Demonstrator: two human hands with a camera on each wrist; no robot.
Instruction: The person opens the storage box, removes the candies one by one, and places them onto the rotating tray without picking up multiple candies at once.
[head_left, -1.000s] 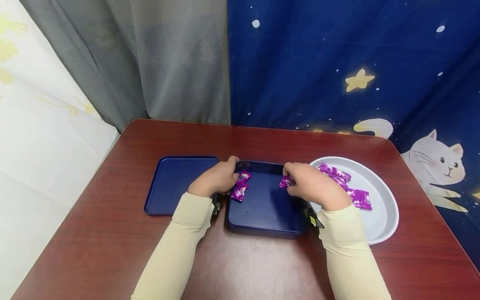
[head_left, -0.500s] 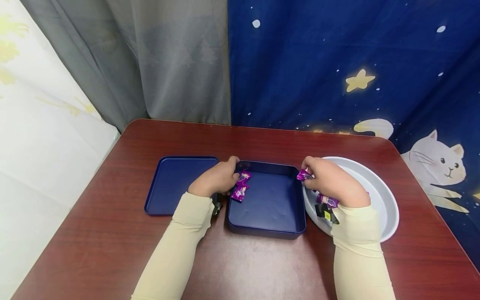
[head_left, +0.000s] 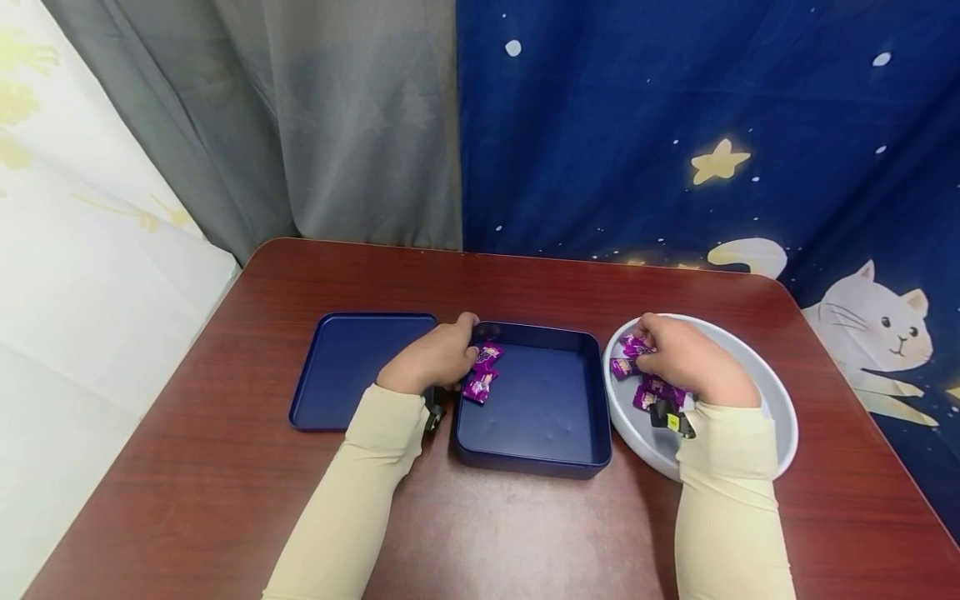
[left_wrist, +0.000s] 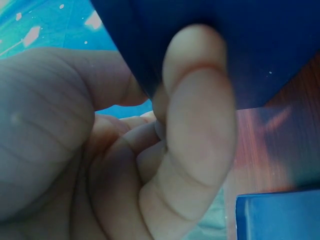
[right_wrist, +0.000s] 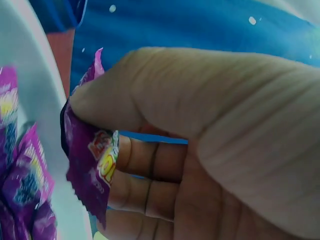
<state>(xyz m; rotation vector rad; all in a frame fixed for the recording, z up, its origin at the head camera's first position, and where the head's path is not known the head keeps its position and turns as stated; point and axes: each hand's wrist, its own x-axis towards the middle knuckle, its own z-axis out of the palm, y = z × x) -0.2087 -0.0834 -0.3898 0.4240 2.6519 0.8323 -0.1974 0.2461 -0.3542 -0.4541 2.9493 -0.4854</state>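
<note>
My left hand [head_left: 429, 358] grips the left wall of an open dark blue box [head_left: 536, 404]; in the left wrist view a bent finger [left_wrist: 200, 125] lies against that wall. Two purple wrapped candies [head_left: 479, 386] lie along the box's left side. Over a round white tray [head_left: 780, 417] is my right hand [head_left: 693, 362]. It pinches a purple wrapped candy [right_wrist: 90, 155] between thumb and fingers, seen in the right wrist view. Several more such candies [head_left: 622, 367] lie in the tray below and beside this hand, partly hidden by it.
A flat dark blue lid [head_left: 348, 367] lies left of the box, partly behind the left hand. The white tray stands close against the box's right side. Reddish-brown tabletop [head_left: 465, 533] stretches in front, with grey and blue curtains [head_left: 600, 150] behind.
My right hand has moved right, from over the box's right part to over the white tray, with a purple candy in its fingers. The left hand and box have stayed put.
</note>
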